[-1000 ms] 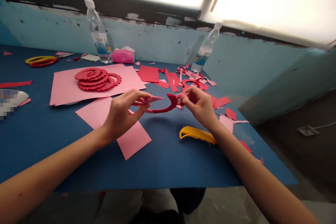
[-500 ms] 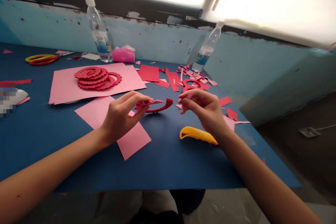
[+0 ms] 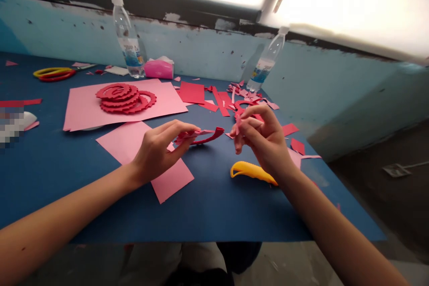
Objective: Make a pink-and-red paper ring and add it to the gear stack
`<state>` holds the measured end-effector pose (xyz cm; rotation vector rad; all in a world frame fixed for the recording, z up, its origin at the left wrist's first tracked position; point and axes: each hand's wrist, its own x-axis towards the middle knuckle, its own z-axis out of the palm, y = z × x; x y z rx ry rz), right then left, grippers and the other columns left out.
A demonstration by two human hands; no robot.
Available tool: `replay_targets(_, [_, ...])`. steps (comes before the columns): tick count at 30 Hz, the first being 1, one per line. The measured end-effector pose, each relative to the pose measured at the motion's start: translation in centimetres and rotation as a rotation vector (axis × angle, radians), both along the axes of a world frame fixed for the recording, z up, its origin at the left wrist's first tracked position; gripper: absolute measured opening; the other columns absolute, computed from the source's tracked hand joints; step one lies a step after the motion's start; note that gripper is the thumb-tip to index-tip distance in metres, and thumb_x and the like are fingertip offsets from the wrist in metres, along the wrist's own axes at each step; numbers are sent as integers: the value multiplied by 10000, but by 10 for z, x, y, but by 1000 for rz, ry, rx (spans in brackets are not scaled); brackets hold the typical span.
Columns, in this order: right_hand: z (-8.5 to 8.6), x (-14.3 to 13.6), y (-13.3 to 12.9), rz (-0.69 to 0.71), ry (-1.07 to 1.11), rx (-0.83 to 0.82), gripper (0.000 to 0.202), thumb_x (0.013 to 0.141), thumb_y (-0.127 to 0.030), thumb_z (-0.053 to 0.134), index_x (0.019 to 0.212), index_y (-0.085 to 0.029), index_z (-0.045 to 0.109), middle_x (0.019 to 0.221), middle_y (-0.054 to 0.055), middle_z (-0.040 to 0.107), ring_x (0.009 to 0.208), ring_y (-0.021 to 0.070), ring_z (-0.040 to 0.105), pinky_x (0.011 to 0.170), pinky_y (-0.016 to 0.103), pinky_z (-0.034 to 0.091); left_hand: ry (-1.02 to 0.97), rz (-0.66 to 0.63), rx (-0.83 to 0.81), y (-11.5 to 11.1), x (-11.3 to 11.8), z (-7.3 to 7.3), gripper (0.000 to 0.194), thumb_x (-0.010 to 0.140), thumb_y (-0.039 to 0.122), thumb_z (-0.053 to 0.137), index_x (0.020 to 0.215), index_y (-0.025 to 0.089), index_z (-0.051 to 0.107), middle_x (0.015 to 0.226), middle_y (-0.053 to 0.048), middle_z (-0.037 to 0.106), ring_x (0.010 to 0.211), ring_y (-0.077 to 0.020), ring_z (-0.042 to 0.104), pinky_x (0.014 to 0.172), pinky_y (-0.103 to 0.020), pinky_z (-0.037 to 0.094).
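Above the middle of the blue table, my left hand pinches a curved red paper strip with pink paper against it. The strip's free end curves up to the right. My right hand is closed on a small pink paper piece held between thumb and fingers, a short gap from the strip. Under my left hand lies a pink paper sheet. A yellow-handled tool rests on the table below my right hand, partly hidden by my forearm.
Scalloped red paper rings lie on larger pink sheets. Scissors, a pink packet and two bottles are along the wall. Red and pink scraps are scattered at the back right of the table.
My right hand's fingers have turned, bringing the small pink piece more upright. My left hand keeps its grip on the strip, shifted very slightly right.
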<state>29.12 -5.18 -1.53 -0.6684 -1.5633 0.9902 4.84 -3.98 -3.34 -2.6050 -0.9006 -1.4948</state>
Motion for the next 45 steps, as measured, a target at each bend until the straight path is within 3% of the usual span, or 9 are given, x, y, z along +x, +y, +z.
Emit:
replay_targets(4, [2, -2, -2, 9, -42, 8, 48, 929, -249, 646, 939, -236, 601, 727, -58, 653, 556, 91, 654, 539, 249, 593, -38, -33, -82, -1, 0, 1, 170, 926, 145, 589, 1078, 185, 651, 966, -37, 756, 806, -135, 727, 726, -263, 600])
replay_targets(9, [4, -7, -7, -60, -143, 8, 180, 843, -240, 739, 999, -212, 653, 892, 18, 731, 796, 173, 729, 593, 269, 620, -112, -135, -259, -3, 0, 4, 254, 938, 88, 512, 1157, 165, 617, 1023, -51, 742, 822, -118, 716, 735, -240, 599])
replay_targets(13, [0, -10, -9, -193, -249, 209, 111, 847, -201, 738, 945, -228, 694, 822, 0, 710, 697, 135, 674, 498, 252, 536, -119, -177, -336, -4, -2, 7, 243, 964, 130, 483, 1152, 173, 632, 1058, -59, 719, 827, -112, 674, 691, -223, 563])
replay_targets(18, [1, -11, -12, -361, -393, 483, 61, 867, -193, 721, 870, -250, 697, 818, 6, 632, 684, 134, 555, 560, 304, 489, -108, -235, -432, -5, -4, 10, 255, 1006, 286, 476, 1040, 201, 714, 909, -45, 715, 699, -118, 632, 618, -247, 515])
replay_targets(21, [3, -13, -16, -351, -410, 508, 71, 912, -176, 647, 901, -247, 649, 871, 22, 650, 761, 157, 593, 569, 307, 495, -93, -251, -478, -7, -5, 15, 246, 988, 320, 522, 980, 222, 748, 873, -34, 717, 687, -121, 629, 616, -245, 511])
replay_targets(26, [0, -15, -21, -326, -486, 616, 121, 904, -126, 635, 925, -244, 611, 823, 9, 674, 691, 149, 576, 595, 320, 498, -109, -282, -570, -9, -7, 23, 212, 957, 335, 572, 1001, 274, 770, 857, -25, 702, 731, -142, 625, 643, -258, 530])
replay_targets(33, [1, -16, -21, -330, -572, 778, 196, 898, -79, 604, 975, -259, 601, 837, 11, 684, 731, 162, 612, 634, 325, 527, -189, -328, -764, -5, -6, 22, 274, 973, 383, 529, 1022, 304, 786, 887, -40, 718, 805, -165, 659, 692, -257, 596])
replay_targets(38, [2, -16, -22, -348, -602, 783, 202, 904, -74, 605, 979, -262, 600, 863, 24, 689, 748, 167, 615, 659, 338, 541, -175, -339, -823, -7, -6, 26, 213, 933, 343, 585, 950, 315, 796, 911, -20, 741, 845, -179, 681, 746, -270, 611])
replay_targets(45, [-2, -15, -21, -248, -551, 609, 113, 919, -113, 612, 951, -221, 626, 973, 62, 706, 817, 157, 658, 689, 320, 570, -204, -326, -867, -3, -7, 23, 213, 936, 362, 588, 943, 318, 796, 947, -16, 747, 868, -170, 691, 738, -241, 605])
